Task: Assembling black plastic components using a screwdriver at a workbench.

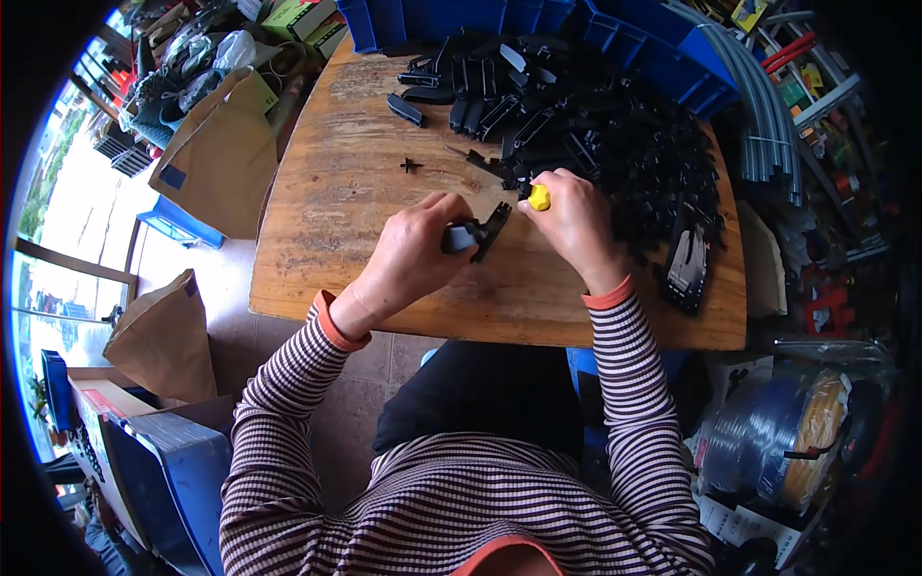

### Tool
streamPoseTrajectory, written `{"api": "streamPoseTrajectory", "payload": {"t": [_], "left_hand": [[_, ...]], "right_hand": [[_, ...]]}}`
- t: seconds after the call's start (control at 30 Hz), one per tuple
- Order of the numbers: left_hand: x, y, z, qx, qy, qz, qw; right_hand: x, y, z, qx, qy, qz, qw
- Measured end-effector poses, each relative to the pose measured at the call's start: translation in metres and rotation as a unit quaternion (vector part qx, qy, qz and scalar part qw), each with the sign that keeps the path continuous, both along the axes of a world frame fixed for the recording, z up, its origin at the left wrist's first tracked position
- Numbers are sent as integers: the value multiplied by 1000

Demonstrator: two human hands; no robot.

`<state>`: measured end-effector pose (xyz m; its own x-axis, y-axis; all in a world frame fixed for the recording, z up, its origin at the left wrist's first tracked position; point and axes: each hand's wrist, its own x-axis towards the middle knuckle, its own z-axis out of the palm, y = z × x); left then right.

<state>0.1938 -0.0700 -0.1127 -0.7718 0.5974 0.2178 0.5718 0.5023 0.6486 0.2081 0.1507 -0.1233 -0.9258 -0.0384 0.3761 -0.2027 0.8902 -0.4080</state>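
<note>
Over the near middle of the wooden table, my left hand is closed around a black plastic part whose slotted end sticks out past the fingers. To its right, my right hand grips a yellow-handled tool; its kind is hidden by the fingers. A small gap separates the two hands. Just beyond them spreads a large heap of black plastic parts. A small black cross-shaped piece lies alone on the wood, left of the heap.
Two blue bins, a left one and a right one, stand at the table's far edge. A black and grey part rests near the right edge. Grey tubing hangs at the right. Brown paper bags are at the left.
</note>
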Motion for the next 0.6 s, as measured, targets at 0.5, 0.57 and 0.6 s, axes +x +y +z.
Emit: {"api": "streamPoseTrajectory", "payload": {"t": [0.5,0.57,0.6], "left_hand": [[13,14,-7,9,102,-218,971],[10,18,-6,-6,131,-232,964],[9,20,-5,-1,130,-238,963]], "right_hand": [[-3,14,11,-82,-41,41,995],[5,19,17,-131,-81,29,988],[9,22,19,-156,-100,21,982]]}}
